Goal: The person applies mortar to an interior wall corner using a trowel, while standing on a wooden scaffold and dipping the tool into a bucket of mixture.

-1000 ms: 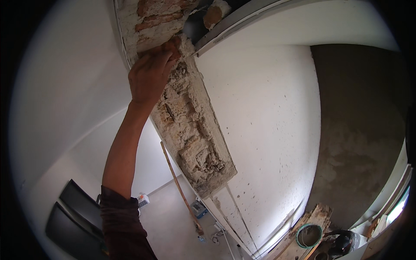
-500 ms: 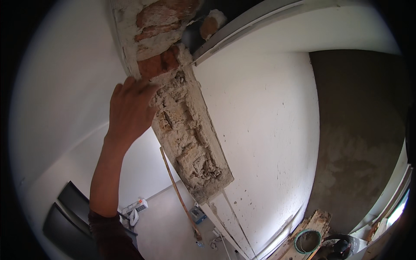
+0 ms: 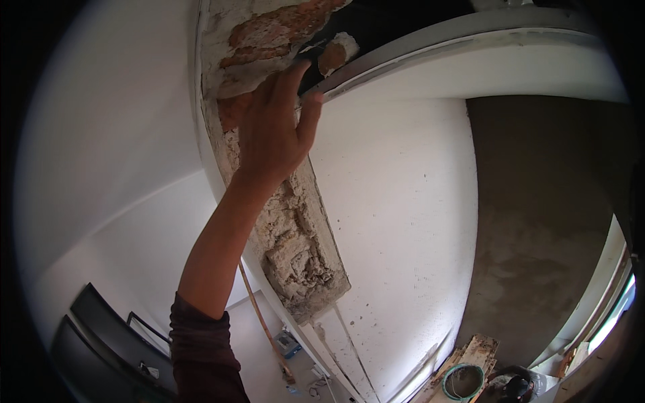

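Observation:
My left hand (image 3: 275,131) reaches up from a dark red sleeve to the rough, broken wall edge (image 3: 295,242). Its fingers are stretched out and the thumb stands apart to the right; nothing shows in it. The fingertips lie over or against the wall near a reddish brick (image 3: 232,111), partly hidden behind the hand. Whether they touch it I cannot tell. Higher up, more exposed brick (image 3: 269,33) shows through broken mortar. Beside the fingertips is a dark opening with a lump of brick and mortar (image 3: 332,57) in it. My right hand is out of the picture.
A pale frame bar (image 3: 430,50) crosses the top right. White wall (image 3: 396,201) and a dark plastered panel (image 3: 537,228) stand to the right. Below are a round green-rimmed container (image 3: 462,381) on boards, a long wooden handle (image 3: 259,316), a blue box (image 3: 287,344) and dark panels (image 3: 121,322).
My left hand has moved right and upward along the broken wall, from its left edge to beside the dark opening. Its fingers were bent and are now straighter. The view has shifted slightly.

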A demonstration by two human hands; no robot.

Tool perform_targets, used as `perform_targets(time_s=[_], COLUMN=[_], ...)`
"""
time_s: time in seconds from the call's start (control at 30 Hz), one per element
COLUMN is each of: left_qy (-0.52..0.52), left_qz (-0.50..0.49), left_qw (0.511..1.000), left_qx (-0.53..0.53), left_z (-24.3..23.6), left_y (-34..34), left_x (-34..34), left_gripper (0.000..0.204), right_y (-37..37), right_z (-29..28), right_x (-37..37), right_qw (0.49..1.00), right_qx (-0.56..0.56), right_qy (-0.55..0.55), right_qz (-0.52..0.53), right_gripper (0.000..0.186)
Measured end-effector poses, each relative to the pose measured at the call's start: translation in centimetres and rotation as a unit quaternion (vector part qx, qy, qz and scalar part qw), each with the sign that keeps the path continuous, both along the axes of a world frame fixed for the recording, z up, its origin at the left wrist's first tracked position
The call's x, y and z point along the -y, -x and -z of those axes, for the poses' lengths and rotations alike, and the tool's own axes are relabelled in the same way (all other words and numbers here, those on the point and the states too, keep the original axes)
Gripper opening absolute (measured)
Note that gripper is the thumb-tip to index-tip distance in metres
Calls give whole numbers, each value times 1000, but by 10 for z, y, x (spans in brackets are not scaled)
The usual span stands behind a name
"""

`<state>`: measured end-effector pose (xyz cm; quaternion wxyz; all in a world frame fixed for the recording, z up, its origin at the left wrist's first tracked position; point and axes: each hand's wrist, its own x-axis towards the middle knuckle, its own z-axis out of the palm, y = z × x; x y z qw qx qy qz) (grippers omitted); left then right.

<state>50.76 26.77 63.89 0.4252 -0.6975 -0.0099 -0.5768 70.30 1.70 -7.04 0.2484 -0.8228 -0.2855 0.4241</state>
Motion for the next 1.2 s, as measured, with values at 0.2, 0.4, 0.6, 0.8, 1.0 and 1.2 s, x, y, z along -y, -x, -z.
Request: perform_targets(time_s=[0.2,0.4,0.6,0.8,1.0,1.2], left_qy=[-76,-108,-157,-123,-105,-128], left_qz=[-181,-277,-310,-333,-308,-269], left_qw=[979,954,935,931,938,953], left_qx=[59,-43,-74,-88,-121,-59], left_z=[7,-26,-30,-38,-44,-21], left_y=[4,31,34,26,31,41], left_x=[-2,-34,-40,-44,-51,-43], left_gripper=[36,39,35,21,19,26], right_y=[5,8,7,7,7,6], right_z=[2,2,3,4,5,4], right_x=[0,1,0,-3,-5,-3], right_qw=[1000,1000,1000,999,999,999], right_qx=[-8,-19,-24,-29,-36,-42], right_qy=[-4,0,11,15,16,18], right_qz=[4,7,3,1,-6,-4], right_gripper=[28,28,29,29,30,30])
